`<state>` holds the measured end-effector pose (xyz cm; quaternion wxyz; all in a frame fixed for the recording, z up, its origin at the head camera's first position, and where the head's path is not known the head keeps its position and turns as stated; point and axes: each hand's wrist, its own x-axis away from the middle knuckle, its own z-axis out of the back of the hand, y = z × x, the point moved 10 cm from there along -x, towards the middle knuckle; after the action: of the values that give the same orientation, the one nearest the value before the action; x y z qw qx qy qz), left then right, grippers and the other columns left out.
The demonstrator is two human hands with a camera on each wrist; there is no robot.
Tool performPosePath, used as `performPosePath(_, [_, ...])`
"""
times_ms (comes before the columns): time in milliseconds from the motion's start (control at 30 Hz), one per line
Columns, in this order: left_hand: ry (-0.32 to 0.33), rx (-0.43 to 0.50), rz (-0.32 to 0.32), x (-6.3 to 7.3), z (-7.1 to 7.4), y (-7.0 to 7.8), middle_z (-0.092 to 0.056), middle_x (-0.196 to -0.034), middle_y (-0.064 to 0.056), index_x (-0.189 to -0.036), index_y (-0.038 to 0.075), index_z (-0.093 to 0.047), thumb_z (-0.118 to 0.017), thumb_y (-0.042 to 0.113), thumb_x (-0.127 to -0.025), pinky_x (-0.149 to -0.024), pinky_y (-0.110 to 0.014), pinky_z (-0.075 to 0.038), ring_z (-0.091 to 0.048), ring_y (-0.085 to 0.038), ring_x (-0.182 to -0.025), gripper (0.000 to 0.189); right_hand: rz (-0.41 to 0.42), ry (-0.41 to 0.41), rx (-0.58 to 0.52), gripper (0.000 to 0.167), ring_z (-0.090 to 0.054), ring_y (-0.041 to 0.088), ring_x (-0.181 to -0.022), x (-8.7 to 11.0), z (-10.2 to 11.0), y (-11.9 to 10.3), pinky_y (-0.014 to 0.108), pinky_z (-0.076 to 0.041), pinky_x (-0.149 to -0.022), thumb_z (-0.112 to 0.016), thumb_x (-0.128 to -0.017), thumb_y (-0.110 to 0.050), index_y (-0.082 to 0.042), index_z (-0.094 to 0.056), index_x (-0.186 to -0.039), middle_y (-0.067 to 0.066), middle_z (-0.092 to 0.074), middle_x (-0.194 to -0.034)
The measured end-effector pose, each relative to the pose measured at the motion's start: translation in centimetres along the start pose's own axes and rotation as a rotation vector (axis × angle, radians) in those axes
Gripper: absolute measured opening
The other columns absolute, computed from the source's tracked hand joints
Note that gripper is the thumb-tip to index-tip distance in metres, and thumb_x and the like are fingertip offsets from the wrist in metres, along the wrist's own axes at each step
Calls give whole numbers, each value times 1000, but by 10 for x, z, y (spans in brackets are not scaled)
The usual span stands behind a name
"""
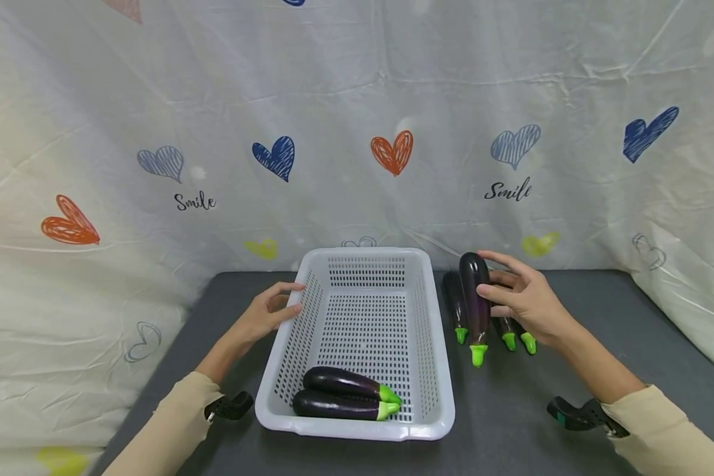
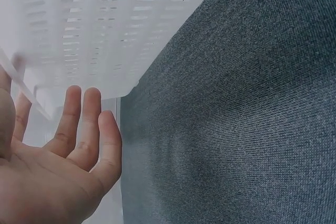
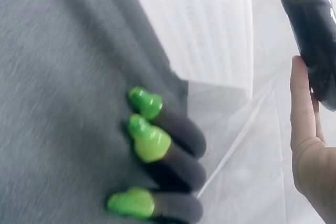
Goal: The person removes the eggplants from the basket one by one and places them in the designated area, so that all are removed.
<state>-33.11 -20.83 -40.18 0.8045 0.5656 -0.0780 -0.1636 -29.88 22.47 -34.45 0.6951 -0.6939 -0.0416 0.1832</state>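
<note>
My right hand [image 1: 526, 301] grips a dark purple eggplant [image 1: 475, 291], its green stem end pointing down toward me in the head view. In the right wrist view this eggplant [image 3: 315, 35] is raised above three others on the table, among them one eggplant [image 3: 181, 129] nearest the basket. At the left side of the white slotted basket [image 1: 357, 430], my left hand [image 1: 270, 307] has its fingertips right at the rim. Several fingers [image 2: 84, 145] of it lie loosely extended outside the basket wall in the left wrist view. Two eggplants [image 1: 339, 404] lie side by side at the basket's near end.
The dark grey table [image 1: 512, 410] carries the basket and the loose eggplants just to its right. Behind the table hangs a pale curtain [image 1: 333, 86] printed with hearts, close to the basket's far end.
</note>
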Motion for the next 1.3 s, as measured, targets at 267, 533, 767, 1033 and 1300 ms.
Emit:
performPosePath(267, [5,-7,-5,2,3,0,-55,-131,-27,-147,10,-50,-68,18,-101,-78,-47,-57,-67,-34,-100,50,-14,28,62,61,-63,21,-108,12,21,4,40,-58,-79,-63,-101,-3,-15,-41,-157,11,-59,-125])
performPosePath(533, [7,-30,-2,2,2,1,-56,-132,-26,-147,11,-50,-67,19,-101,-82,-48,-56,-65,-33,-103,49,-42,69,202,61,-65,17,-106,27,43,14,39,-58,-77,-65,-101,-8,-20,-42,-157,9,-57,-127])
performPosePath(767, [9,-38,9,1,1,-3,-56,-132,-25,-147,12,-51,-68,21,-101,-85,-50,-55,-65,-34,-105,50,-41,71,251,63,-65,14,-106,40,62,21,38,-58,-77,-64,-102,-6,-17,-38,-158,3,-55,-131])
performPosePath(1033, [10,-41,6,1,1,-2,-56,-132,-25,-148,12,-50,-68,20,-101,-82,-48,-56,-66,-33,-102,51,-85,109,367,63,-62,6,-108,45,86,31,37,-58,-77,-66,-102,-12,-20,-39,-158,1,-50,-134])
performPosePath(1300, [-2,-20,20,4,0,0,-54,-135,-25,-149,11,-48,-67,22,-102,-85,-49,-54,-64,-35,-106,52,-82,106,419,64,-55,1,-112,45,104,38,38,-58,-77,-66,-102,-13,-19,-38,-158,-7,-46,-138])
